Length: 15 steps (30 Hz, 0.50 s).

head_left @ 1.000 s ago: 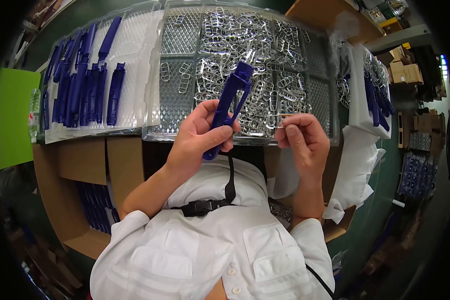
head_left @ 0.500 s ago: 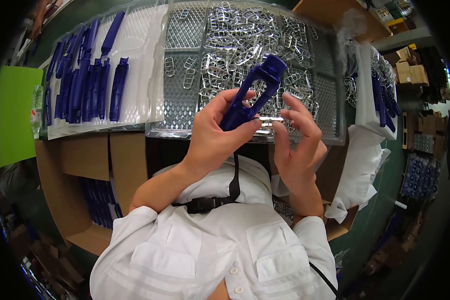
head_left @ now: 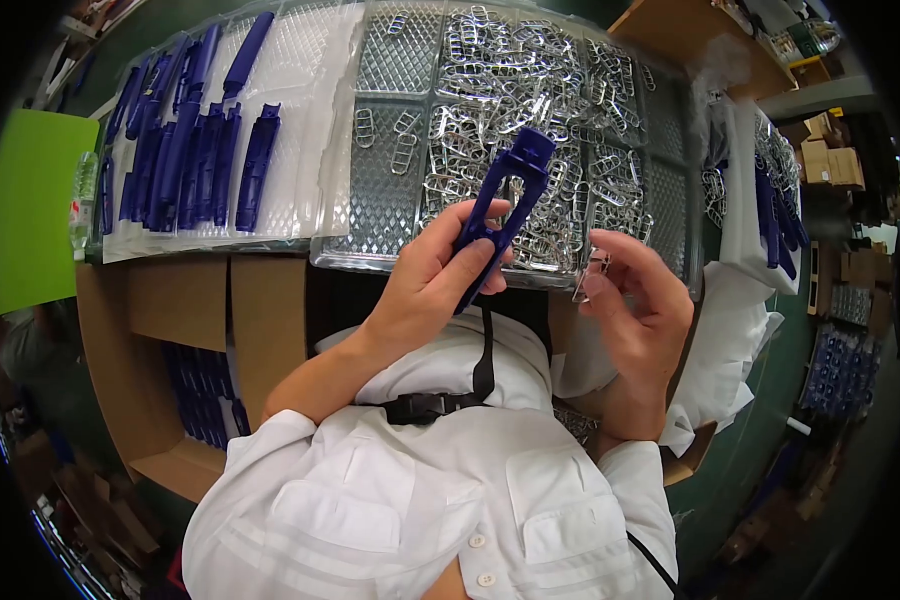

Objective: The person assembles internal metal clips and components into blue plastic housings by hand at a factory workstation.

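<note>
My left hand [head_left: 435, 262] grips a dark blue plastic part [head_left: 500, 205], long and narrow with an open window in its upper half, tilted up toward the tray. Between the thumb and fingers of my right hand [head_left: 642, 305] is a small shiny metal clip [head_left: 592, 272], held just right of the blue part and apart from it. Behind both hands lies a clear plastic tray [head_left: 380, 215] with diamond-patterned compartments. A heap of similar metal clips [head_left: 500, 60] fills its middle, and a few lie loose in the left compartments.
Several blue parts [head_left: 200, 150] lie on a white-lined tray at the left. Below it stands a cardboard box [head_left: 265, 330] holding more blue parts. A green board [head_left: 35, 210] and a plastic bottle [head_left: 82, 205] are at far left; a white foam box [head_left: 740, 190] stands at right.
My right hand now pinches a metal clip and has moved right and down, away from the blue part. The blue part has turned and dropped slightly in my left hand.
</note>
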Motion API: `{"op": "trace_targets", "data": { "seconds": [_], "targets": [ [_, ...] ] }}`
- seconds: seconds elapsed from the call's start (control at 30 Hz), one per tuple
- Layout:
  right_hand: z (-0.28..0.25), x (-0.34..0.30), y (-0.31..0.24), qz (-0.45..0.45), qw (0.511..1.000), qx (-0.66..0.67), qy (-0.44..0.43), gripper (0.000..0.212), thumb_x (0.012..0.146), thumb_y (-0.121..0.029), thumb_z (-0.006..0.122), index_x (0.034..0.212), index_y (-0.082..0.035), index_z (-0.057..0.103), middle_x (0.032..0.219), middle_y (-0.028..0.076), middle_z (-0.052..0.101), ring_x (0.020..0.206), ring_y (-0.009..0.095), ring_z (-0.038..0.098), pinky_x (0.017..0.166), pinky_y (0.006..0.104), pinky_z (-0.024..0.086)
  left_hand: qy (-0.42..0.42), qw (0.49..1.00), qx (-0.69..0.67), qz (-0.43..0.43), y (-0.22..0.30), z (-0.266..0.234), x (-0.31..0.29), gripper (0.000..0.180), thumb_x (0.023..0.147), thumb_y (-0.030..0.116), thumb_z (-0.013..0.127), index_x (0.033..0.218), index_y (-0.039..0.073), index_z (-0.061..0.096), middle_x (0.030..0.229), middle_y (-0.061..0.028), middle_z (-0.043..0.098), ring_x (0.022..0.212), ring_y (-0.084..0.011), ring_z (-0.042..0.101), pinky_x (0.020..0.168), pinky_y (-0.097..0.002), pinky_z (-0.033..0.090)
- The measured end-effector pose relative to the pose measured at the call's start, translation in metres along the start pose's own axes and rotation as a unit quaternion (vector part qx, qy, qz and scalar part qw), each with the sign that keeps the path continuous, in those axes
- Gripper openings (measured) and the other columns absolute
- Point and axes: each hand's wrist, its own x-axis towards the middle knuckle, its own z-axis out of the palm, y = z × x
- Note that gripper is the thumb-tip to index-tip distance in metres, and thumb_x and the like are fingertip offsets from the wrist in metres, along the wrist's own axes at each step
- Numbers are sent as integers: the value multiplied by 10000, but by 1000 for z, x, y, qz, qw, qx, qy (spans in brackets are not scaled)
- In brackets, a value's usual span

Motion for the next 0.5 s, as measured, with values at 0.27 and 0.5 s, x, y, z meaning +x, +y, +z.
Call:
{"op": "trace_targets", "data": {
  "seconds": [0.27,0.5],
  "targets": [
    [22,15,-6,-145,989,-27,26,213,792,82,789,973,-26,760,1238,153,647,1034,218,648,839,315,527,-17,999,28,-10,-9,7,-12,304,1087,69,511,1380,1,461,1119,-99,655,916,-137,695,817,-275,576],
    [42,20,0,-198,959,-198,38,174,797,65,782,959,6,755,1302,168,635,1099,257,645,869,339,528,-13,993,109,37,-9,6,-18,316,1063,27,512,1376,-5,525,1028,-71,685,870,-98,655,754,-254,562]
  ]
}}
